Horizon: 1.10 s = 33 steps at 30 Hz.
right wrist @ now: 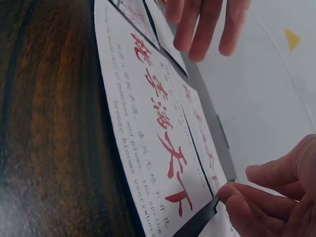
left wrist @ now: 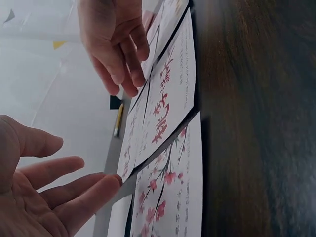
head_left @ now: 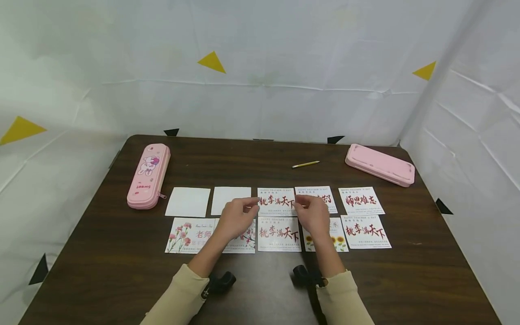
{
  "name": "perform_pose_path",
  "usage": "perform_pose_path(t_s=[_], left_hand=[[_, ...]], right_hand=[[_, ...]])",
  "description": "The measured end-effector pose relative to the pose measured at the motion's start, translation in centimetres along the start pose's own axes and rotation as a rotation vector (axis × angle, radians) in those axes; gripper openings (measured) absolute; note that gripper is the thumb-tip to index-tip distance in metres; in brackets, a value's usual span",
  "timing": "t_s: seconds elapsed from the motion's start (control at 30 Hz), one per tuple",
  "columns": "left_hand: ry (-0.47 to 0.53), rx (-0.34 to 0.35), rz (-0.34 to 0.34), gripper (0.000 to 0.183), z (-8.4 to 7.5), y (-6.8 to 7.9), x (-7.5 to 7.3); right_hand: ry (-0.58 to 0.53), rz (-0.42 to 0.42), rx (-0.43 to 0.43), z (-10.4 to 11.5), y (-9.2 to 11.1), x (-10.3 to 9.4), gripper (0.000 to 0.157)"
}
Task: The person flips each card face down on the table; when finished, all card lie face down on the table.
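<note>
Greeting cards lie in two rows. In the head view, my left hand (head_left: pixel 237 218) is at the left edge of the upper middle card with red characters (head_left: pixel 276 201). Across from it, my right hand (head_left: pixel 314 215) is at that card's right edge and partly covers the neighbouring upper card (head_left: pixel 327 198). In the left wrist view, the left fingers are extended, a fingertip at the card's edge, the thumb apart. In the right wrist view, the right fingertips meet a card corner, thumb apart. Directly below lies a matching red-lettered card (head_left: pixel 279 244). My left forearm partly hides a blossom card (head_left: pixel 245 243).
Two blank white cards (head_left: pixel 188 201) and a pink-flower card (head_left: pixel 183 239) lie left. Rightward are a sunflower card (head_left: pixel 339 234) and two red-lettered cards (head_left: pixel 365 231). Behind are a pencil (head_left: pixel 306 164) and two pink pencil cases (head_left: pixel 149 176), one per side.
</note>
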<state>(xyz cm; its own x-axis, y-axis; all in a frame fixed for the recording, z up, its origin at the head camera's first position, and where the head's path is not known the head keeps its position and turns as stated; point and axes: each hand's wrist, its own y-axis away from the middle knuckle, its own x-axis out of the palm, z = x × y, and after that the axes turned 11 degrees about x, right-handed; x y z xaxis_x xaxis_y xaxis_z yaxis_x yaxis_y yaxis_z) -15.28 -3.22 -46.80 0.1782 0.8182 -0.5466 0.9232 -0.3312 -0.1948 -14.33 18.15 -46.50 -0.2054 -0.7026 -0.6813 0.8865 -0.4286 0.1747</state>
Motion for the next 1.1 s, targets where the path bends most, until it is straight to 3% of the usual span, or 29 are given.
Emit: perform_pose_path(t_s=[0.2, 0.63, 1.1], left_hand=[[-0.020, -0.006, 0.009, 0.031, -0.17, -0.51, 0.84], [-0.006, -0.025, 0.014, 0.034, -0.26, -0.83, 1.10], [0.144, -0.102, -0.009, 0.038, 0.15, -0.79, 1.08]], right_hand=[[0.012, -0.006, 0.001, -0.33, -0.12, 0.12, 0.025], [0.026, -0.004, 0.011, -0.21, -0.20, 0.12, 0.026], [-0.093, 0.048, 0.048, -0.61, -0.73, -0.04, 0.026]])
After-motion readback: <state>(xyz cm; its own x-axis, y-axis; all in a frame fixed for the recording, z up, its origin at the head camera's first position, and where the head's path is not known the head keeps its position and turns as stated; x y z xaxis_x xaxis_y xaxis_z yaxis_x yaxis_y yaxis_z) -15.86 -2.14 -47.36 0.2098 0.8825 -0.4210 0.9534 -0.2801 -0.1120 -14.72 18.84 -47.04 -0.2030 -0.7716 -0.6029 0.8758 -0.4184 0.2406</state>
